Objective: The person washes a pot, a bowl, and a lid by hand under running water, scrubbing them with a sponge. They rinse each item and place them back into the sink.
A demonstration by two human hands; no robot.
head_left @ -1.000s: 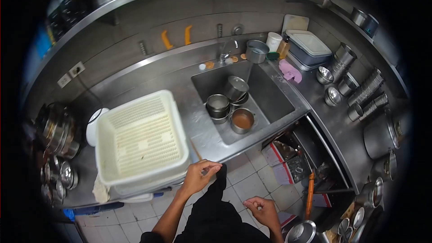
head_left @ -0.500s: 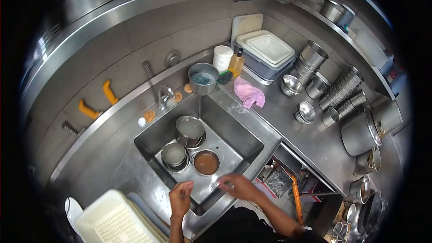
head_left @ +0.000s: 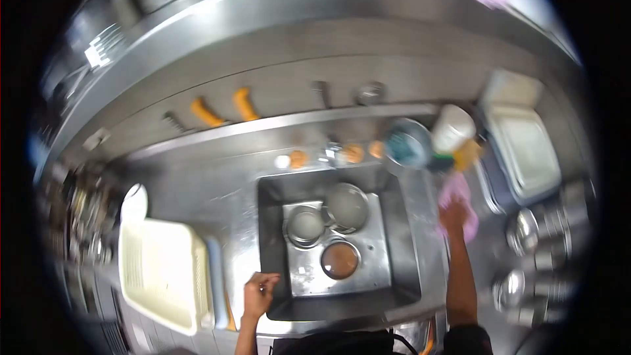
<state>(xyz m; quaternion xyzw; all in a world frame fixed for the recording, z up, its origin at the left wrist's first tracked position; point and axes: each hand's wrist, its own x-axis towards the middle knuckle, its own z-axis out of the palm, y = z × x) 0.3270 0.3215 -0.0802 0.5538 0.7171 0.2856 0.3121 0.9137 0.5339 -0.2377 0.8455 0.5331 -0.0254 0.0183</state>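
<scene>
My right hand point(head_left: 453, 215) is on a pink cloth point(head_left: 467, 225) on the counter right of the sink, its blurred fingers closed on the fabric. Over the front left rim of the sink point(head_left: 409, 250) my left hand point(head_left: 257, 293) hovers with loosely curled fingers, slightly apart, and nothing visible in them. Inside the sink stand a metal pot with cloudy water point(head_left: 347, 207), a smaller pot with cloudy water point(head_left: 306, 225) and a round pan with brown liquid point(head_left: 340, 260).
A cream plastic basket point(head_left: 158, 269) stands at the left. Behind the sink are the tap point(head_left: 332, 153), a pot with a teal scrubber point(head_left: 407, 144), a white tub point(head_left: 453, 128) and an amber bottle point(head_left: 468, 154). Lidded bins point(head_left: 522, 151) and metal bowls point(head_left: 526, 227) occupy the right.
My right hand has moved from over the sink's front edge to the pink cloth on the right. The view has turned and shifted left; my left hand stays near the front left rim.
</scene>
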